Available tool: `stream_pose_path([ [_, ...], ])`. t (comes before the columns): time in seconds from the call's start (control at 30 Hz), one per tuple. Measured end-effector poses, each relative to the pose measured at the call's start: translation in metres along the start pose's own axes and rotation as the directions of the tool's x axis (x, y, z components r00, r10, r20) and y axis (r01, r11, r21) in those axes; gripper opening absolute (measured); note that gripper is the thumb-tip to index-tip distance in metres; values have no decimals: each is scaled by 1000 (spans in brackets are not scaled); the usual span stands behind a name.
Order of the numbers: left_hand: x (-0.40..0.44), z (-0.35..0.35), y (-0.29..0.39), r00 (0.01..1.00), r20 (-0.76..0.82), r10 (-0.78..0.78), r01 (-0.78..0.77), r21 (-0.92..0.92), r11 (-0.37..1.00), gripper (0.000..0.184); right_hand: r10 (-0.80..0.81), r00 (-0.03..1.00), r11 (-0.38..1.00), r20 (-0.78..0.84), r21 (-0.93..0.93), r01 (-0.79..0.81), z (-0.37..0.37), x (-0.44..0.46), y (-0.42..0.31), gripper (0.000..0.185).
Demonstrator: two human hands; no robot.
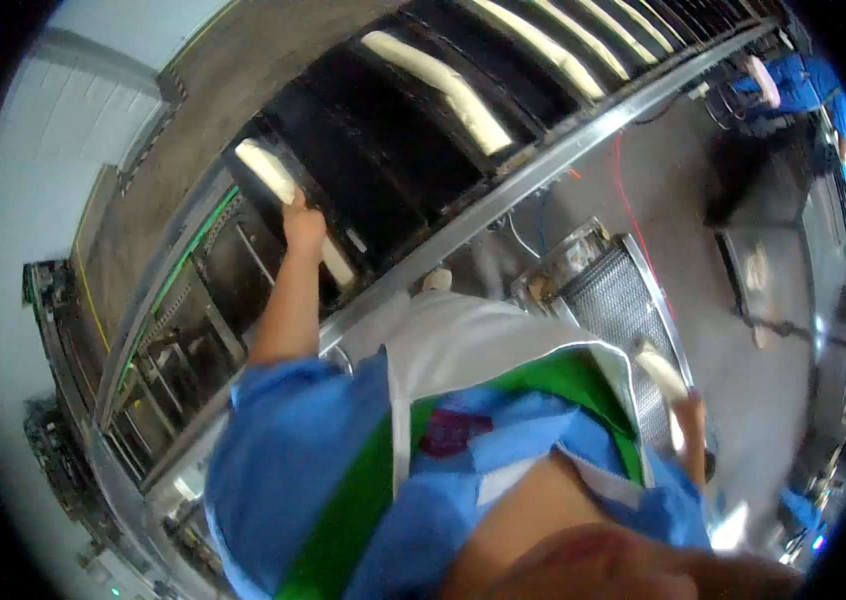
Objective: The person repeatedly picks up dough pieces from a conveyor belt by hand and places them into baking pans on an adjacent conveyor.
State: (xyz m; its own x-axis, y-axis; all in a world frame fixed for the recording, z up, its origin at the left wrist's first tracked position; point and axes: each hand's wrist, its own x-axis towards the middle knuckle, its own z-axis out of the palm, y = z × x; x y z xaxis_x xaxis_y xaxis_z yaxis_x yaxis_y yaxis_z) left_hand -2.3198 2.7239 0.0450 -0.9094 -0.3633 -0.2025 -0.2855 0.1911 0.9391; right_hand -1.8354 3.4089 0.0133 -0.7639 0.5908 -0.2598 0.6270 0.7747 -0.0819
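Observation:
My left hand point(304, 228) grips the middle of a long pale dough strip point(265, 170) on the dark slatted conveyor point(343, 140); the strip's lower end shows past my fingers. At the right, my right hand point(689, 412) is closed around the end of another pale dough piece point(661, 370), beside a perforated metal surface point(615, 300). Its fingers are partly blurred. A longer, slightly bent dough strip point(443, 85) lies across the belt, apart from my left hand.
Several more strips point(543, 48) lie farther along the belt. A metal rail point(553, 165) edges the conveyor on my side. Another person in blue point(808, 85) is at the upper right. Red and blue hoses point(619, 180) and a metal cart point(763, 265) are at the right.

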Motion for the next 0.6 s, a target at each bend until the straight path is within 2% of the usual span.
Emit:
stream_pose_path([
  [0.03,3,-5,0,1000,-13,-4,4,-6,1000,53,126,986,991,106,29,-129,-22,4,-11,50],
  [0.07,5,-8,-2,1000,-12,11,-11,69,998,53,80,985,913,153,385,-134,-37,5,-21,54],
  [0.1,6,-9,-3,1000,-3,25,-25,146,989,53,-21,997,663,80,747,-45,-37,11,-22,58],
  [0.13,8,-7,-4,1000,4,26,-27,191,981,54,39,969,800,246,573,-178,-98,6,-106,59],
  [0.2,11,-4,-4,998,32,50,-56,245,968,54,-138,990,441,-4,895,65,-111,28,-153,63],
  [0.23,12,-2,-4,996,48,73,-83,252,964,55,-365,929,276,-58,947,167,-137,33,-200,61],
  [0.27,7,-1,8,996,63,59,-73,252,965,56,-398,905,175,-154,955,239,-152,42,-248,59],
  [0.3,1,-1,18,996,78,41,-59,253,966,56,-409,906,147,-105,973,179,-167,53,-277,67],
  [0.33,27,1,-22,988,121,100,-129,266,955,57,-514,840,38,-174,974,225,-175,62,-305,64],
  [0.37,16,0,-5,992,118,48,-83,314,946,58,-532,836,17,-133,986,168,-196,61,-348,62],
  [0.4,6,0,14,993,116,-5,-37,361,932,59,-575,799,-27,-177,980,197,-204,64,-380,61],
  [0.43,9,1,6,987,145,-64,64,-2,998,62,-565,801,-131,-199,980,152,-207,72,-408,62],
  [0.47,12,4,2,987,144,-67,68,-2,998,62,-679,703,-174,-210,977,124,-220,71,-447,63],
  [0.5,16,7,0,988,156,-11,-2,82,997,63,-754,624,-212,-205,975,64,-231,73,-483,62],
  [0.53,18,10,-3,984,174,41,-69,161,985,65,-785,585,-244,-202,970,7,-235,70,-518,60],
  [0.57,21,13,-5,977,192,91,-136,237,962,66,-782,595,-214,-185,976,22,-232,69,-550,57],
  [0.6,23,14,-7,967,212,139,-202,310,929,68,-823,561,-115,-91,993,-7,-230,71,-582,55],
])
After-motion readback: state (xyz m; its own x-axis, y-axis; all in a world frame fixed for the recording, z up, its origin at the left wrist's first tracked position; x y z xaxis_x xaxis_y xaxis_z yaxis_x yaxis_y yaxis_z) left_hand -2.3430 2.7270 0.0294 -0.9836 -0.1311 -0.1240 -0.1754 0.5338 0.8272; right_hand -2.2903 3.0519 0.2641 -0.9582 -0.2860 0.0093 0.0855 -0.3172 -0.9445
